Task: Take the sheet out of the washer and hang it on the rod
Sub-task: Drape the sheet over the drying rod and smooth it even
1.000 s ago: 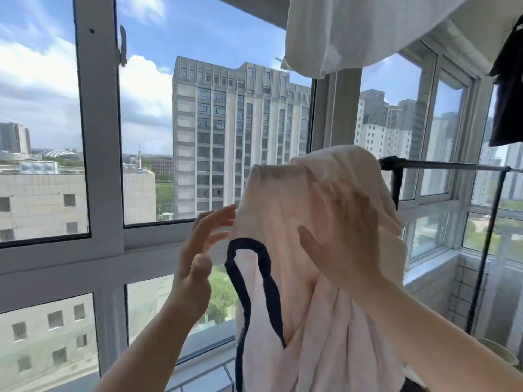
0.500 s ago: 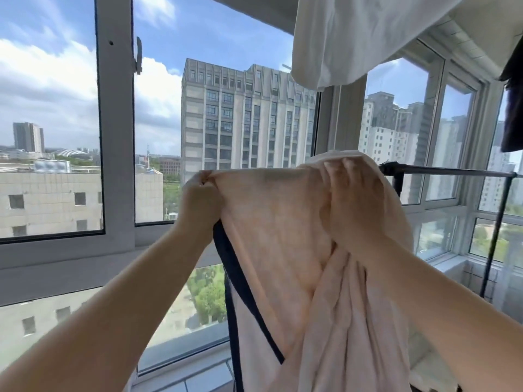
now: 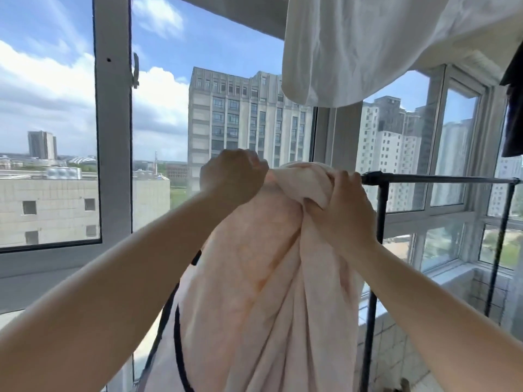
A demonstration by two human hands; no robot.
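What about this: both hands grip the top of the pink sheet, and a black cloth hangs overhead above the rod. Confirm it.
One detail is wrong. The head view shows both the left hand and right hand gripping the pink sheet, but the cloth overhead above the rod is white, not black.

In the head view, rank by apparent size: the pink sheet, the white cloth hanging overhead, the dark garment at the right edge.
1. pink sheet, though it is nearest the camera.
2. white cloth, cut off by the frame.
3. dark garment, mostly out of frame, so its true size is unsure.

Pale pink sheet [image 3: 254,278], dark-trimmed, hangs bunched beside black rod [image 3: 441,180].
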